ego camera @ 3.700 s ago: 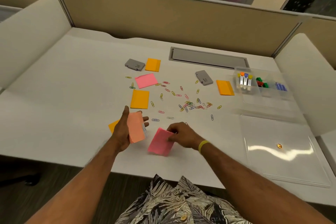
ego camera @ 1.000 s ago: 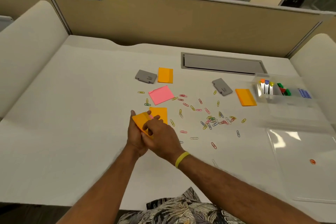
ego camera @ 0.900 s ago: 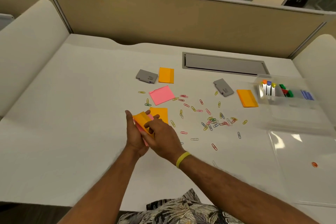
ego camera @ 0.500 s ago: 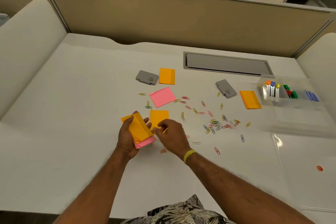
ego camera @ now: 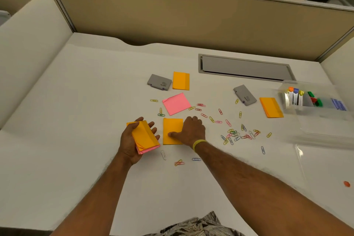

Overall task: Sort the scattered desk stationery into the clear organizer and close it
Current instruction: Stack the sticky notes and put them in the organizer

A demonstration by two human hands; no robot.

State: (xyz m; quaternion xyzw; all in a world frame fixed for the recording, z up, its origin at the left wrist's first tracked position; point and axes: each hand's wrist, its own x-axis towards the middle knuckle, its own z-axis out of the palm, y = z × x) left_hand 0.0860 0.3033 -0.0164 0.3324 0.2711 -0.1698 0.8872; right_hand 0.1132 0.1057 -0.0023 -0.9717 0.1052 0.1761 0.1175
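The orange pad (ego camera: 172, 130) lying flat on the bench (ego camera: 76, 140) is now covered along its right edge by the right hand (ego camera: 191, 130), whose thumb is pressed on the pad's face while the other fingers are curled over its far side; half a second ago that hand was only reaching toward it. The pad is not yet lifted, and whether it is truly gripped cannot be told. The stack (ego camera: 145, 137) of pads, orange on top and pink beneath, is held in the left hand (ego camera: 134, 140) with the fingers wrapped around its edges, just beside the flat pad. A further pad is thus being gathered for the stack, so the sorting of notes is judged to be partway through. Further out, a pink pad (ego camera: 176, 103), two more orange pads (ego camera: 181, 80) and two grey boxes (ego camera: 159, 82) are left on the bench, with paper clips (ego camera: 235, 134) scattered to the right. The organizer (ego camera: 316, 105) stands open at the far right, well apart from both hands, with markers already inside and its lid (ego camera: 325, 163) laid flat nearer the person.
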